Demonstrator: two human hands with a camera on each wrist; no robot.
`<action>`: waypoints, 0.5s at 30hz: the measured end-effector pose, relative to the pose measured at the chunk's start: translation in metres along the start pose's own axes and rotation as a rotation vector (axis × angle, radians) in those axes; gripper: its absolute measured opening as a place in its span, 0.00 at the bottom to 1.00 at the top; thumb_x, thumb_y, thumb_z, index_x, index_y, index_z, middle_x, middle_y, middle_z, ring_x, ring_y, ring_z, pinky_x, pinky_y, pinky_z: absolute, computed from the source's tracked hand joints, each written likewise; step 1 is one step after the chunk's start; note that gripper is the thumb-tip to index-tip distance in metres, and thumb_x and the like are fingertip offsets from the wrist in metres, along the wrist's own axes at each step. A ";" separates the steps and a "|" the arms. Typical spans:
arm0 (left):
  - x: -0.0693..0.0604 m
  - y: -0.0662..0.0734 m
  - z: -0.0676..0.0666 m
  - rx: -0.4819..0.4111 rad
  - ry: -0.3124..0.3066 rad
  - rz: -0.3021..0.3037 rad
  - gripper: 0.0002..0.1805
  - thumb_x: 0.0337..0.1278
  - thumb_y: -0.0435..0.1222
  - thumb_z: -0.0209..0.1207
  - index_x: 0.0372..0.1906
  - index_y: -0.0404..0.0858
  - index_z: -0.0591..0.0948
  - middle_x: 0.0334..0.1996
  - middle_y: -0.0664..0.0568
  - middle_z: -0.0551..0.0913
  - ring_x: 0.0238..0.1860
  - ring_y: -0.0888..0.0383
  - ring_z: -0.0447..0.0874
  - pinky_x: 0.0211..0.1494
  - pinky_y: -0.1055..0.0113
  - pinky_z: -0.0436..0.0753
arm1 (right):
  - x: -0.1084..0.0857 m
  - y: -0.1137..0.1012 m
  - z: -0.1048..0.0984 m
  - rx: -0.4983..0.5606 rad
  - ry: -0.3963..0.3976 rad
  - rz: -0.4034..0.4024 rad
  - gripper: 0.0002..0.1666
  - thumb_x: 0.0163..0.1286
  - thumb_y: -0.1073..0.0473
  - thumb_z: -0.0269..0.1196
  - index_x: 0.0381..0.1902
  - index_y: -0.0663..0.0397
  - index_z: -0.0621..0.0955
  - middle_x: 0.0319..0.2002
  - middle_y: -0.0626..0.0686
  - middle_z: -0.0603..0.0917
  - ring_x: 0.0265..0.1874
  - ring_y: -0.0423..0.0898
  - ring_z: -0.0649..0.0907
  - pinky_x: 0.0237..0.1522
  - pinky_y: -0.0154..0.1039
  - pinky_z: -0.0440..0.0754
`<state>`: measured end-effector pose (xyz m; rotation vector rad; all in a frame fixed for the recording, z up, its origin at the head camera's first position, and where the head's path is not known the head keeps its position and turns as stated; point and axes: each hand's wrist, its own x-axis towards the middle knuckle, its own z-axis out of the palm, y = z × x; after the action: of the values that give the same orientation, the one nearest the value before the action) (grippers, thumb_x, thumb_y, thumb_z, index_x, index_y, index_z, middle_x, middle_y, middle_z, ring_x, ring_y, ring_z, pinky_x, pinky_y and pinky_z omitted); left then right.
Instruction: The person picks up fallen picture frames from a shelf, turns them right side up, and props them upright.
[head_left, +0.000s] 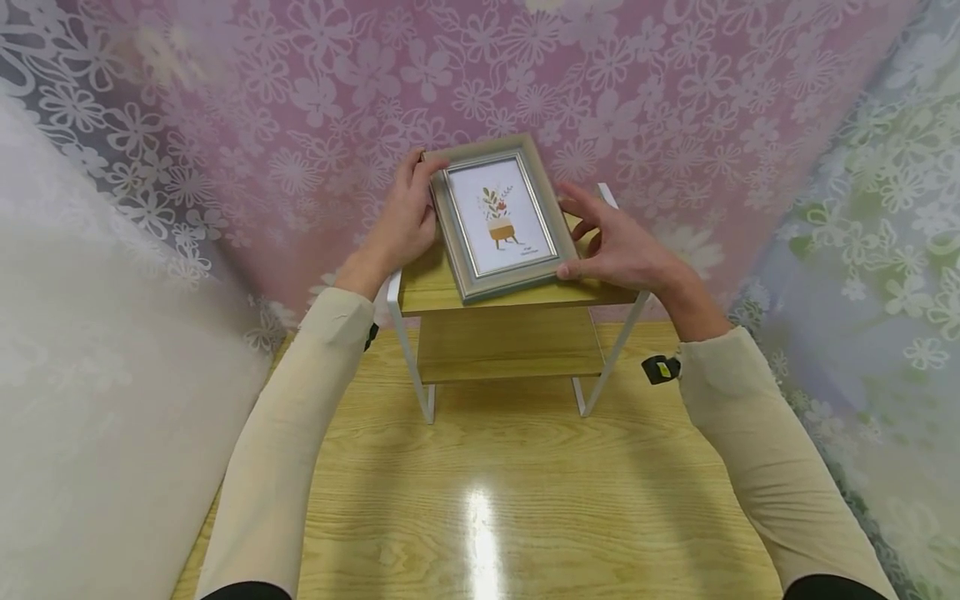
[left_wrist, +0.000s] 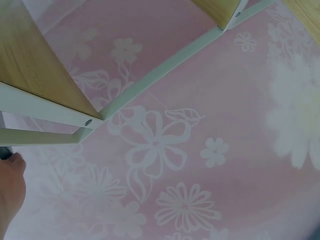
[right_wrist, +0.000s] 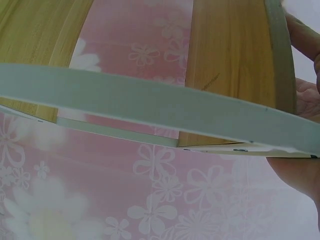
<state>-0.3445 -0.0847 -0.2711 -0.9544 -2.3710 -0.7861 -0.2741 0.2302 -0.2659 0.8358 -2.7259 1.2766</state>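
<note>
A grey-beige picture frame (head_left: 465,221) with a printed potted plant lies slanted over the top of a small wooden side table (head_left: 420,283). My left hand (head_left: 405,218) grips its upper left edge. At the lower right edge, my right hand (head_left: 622,250) holds the frame, thumb near the bottom corner and fingers along the side. Whether the frame rests fully on the tabletop, I cannot tell. In the left wrist view only part of the left hand (left_wrist: 11,187) shows; the right wrist view catches part of the right hand (right_wrist: 307,95) beside the tabletop.
Under the tabletop is a wooden lower shelf (head_left: 510,342), carried by white metal legs (head_left: 408,350). Behind the table hangs a pink floral curtain (head_left: 360,100). Patterned panels (head_left: 885,317) stand on both sides, and the floor (head_left: 540,467) is glossy wood.
</note>
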 end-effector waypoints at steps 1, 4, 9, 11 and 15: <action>0.000 0.000 0.000 0.014 0.020 0.028 0.30 0.58 0.19 0.41 0.68 0.32 0.62 0.71 0.27 0.52 0.76 0.43 0.52 0.76 0.57 0.58 | 0.000 0.000 0.000 -0.004 0.004 -0.002 0.64 0.56 0.62 0.76 0.80 0.42 0.50 0.75 0.55 0.63 0.51 0.52 0.77 0.50 0.46 0.77; 0.000 0.001 0.000 0.057 0.077 0.116 0.29 0.58 0.19 0.39 0.67 0.30 0.63 0.70 0.26 0.53 0.74 0.43 0.56 0.74 0.58 0.63 | -0.001 -0.001 -0.001 -0.008 0.018 -0.009 0.63 0.56 0.63 0.75 0.80 0.45 0.51 0.75 0.55 0.63 0.51 0.53 0.77 0.51 0.45 0.77; -0.001 0.002 0.001 0.096 0.170 0.189 0.30 0.54 0.19 0.42 0.66 0.29 0.63 0.69 0.24 0.54 0.73 0.40 0.58 0.73 0.58 0.64 | -0.001 0.000 -0.001 0.007 0.033 -0.005 0.63 0.56 0.67 0.74 0.80 0.46 0.50 0.75 0.56 0.63 0.53 0.55 0.76 0.55 0.51 0.76; -0.002 0.002 0.001 0.114 0.222 0.214 0.31 0.51 0.19 0.43 0.66 0.29 0.63 0.68 0.23 0.56 0.71 0.38 0.61 0.71 0.57 0.68 | 0.000 0.000 0.000 0.016 0.040 -0.002 0.62 0.57 0.68 0.73 0.80 0.47 0.49 0.74 0.58 0.63 0.55 0.57 0.76 0.57 0.54 0.75; -0.003 0.001 0.000 0.142 0.312 0.269 0.35 0.46 0.20 0.46 0.67 0.28 0.64 0.66 0.23 0.59 0.65 0.37 0.66 0.69 0.56 0.70 | 0.003 0.000 0.002 0.013 0.072 0.007 0.61 0.58 0.71 0.71 0.80 0.51 0.49 0.73 0.62 0.65 0.60 0.60 0.75 0.60 0.58 0.74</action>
<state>-0.3419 -0.0858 -0.2723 -0.9850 -1.9531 -0.6045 -0.2767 0.2277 -0.2663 0.7662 -2.6709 1.2999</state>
